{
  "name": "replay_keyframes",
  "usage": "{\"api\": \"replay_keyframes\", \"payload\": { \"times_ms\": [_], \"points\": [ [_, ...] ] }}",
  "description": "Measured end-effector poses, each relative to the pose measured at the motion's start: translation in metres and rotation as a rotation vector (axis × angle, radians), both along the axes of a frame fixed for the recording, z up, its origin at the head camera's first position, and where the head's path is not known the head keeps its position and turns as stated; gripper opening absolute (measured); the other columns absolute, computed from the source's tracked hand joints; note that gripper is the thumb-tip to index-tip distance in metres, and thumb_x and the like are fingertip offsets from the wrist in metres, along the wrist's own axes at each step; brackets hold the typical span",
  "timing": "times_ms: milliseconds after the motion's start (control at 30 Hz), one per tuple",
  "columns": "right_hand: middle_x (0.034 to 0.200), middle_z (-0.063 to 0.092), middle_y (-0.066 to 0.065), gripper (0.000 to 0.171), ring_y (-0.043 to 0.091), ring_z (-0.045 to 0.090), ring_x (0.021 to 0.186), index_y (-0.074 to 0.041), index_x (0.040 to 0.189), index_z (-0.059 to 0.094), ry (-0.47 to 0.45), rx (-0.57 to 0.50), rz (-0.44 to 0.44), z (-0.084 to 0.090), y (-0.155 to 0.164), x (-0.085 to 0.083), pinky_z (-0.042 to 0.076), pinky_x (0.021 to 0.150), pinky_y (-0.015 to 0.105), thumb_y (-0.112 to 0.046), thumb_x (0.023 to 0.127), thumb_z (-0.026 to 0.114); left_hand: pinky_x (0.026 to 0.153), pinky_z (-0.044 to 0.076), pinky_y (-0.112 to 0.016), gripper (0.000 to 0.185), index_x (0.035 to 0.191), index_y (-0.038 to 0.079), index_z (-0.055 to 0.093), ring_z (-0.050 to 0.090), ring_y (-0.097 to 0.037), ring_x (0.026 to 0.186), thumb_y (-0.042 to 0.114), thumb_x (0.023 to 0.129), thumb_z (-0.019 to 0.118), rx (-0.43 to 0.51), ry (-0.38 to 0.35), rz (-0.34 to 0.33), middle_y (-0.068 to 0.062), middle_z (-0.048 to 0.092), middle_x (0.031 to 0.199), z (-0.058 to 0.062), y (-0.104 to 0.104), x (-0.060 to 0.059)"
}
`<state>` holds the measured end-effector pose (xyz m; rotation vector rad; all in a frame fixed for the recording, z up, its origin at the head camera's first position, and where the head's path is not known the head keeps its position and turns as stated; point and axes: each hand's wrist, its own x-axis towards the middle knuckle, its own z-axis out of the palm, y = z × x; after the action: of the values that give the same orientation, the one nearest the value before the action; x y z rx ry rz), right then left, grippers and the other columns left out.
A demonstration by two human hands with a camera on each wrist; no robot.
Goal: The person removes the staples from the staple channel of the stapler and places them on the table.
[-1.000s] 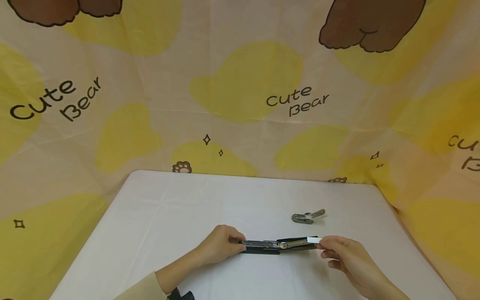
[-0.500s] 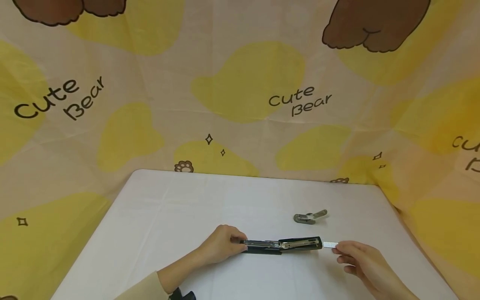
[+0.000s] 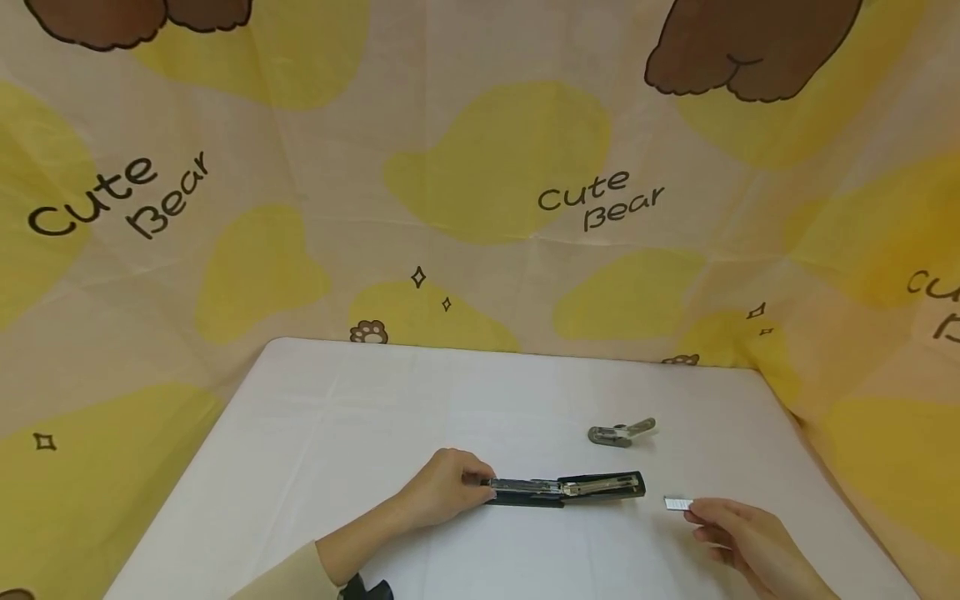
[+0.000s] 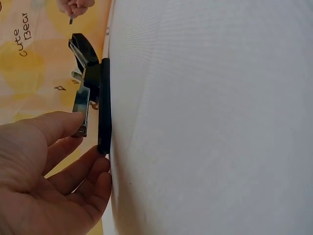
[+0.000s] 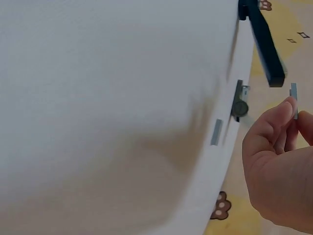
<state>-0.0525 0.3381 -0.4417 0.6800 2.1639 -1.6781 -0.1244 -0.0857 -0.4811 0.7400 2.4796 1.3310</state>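
A black stapler [image 3: 525,492] is swung open above the white table, its top cover angled up at the right. My left hand [image 3: 450,487] grips its left end; in the left wrist view the thumb presses the metal magazine [image 4: 81,105], with other fingers by the black base [image 4: 104,107]. Right of the stapler, my right hand [image 3: 742,529] pinches a short silver strip of staples [image 3: 677,503], held apart from it. In the right wrist view that strip [image 5: 294,90] sticks up from the fingertips.
Behind the stapler lies a small grey hinged tool [image 3: 615,433] with a raised lever; its kind is unclear. A second silver strip [image 5: 216,132] rests on the white table [image 5: 98,73] in the right wrist view. A patterned cloth [image 3: 487,167] hangs behind.
My right hand has moved right and slightly toward me, carrying the staple strip away from the stapler's cover end. The left hand and stapler stay nearly in place.
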Motion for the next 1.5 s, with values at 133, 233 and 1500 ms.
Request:
{"api": "replay_keyframes", "payload": {
  "times_ms": [133, 233, 1500],
  "points": [
    [0.100, 0.075, 0.004, 0.031, 0.022, 0.061, 0.088, 0.004, 0.120, 0.071, -0.040, 0.010, -0.022, -0.006, 0.005, 0.000, 0.055, 0.077, 0.033, -0.022, 0.107, 0.061, 0.070, 0.049, -0.024, 0.014, 0.104, 0.011, 0.082, 0.056, -0.005, 0.079, 0.014, 0.090, 0.082, 0.004, 0.012, -0.001, 0.010, 0.072, 0.094, -0.001, 0.000, -0.001],
    [0.098, 0.076, 0.003, 0.031, 0.022, 0.062, 0.086, 0.005, 0.119, 0.071, -0.051, 0.019, -0.026, -0.011, 0.008, 0.000, 0.056, 0.076, 0.032, -0.022, 0.105, 0.064, 0.070, 0.049, -0.024, 0.014, 0.104, 0.010, 0.082, 0.056, -0.004, 0.079, 0.013, 0.090, 0.082, 0.008, 0.018, -0.004, 0.010, 0.072, 0.094, -0.002, -0.001, -0.002],
    [0.091, 0.072, 0.007, 0.035, 0.023, 0.061, 0.082, 0.015, 0.124, 0.064, -0.158, 0.215, 0.061, -0.028, 0.023, -0.007, 0.053, 0.076, 0.034, -0.013, 0.103, 0.066, 0.075, 0.049, -0.025, 0.014, 0.104, 0.012, 0.082, 0.057, -0.005, 0.083, 0.015, 0.091, 0.082, -0.009, 0.025, 0.007, 0.010, 0.074, 0.098, -0.001, -0.002, -0.001]
  ]
}}
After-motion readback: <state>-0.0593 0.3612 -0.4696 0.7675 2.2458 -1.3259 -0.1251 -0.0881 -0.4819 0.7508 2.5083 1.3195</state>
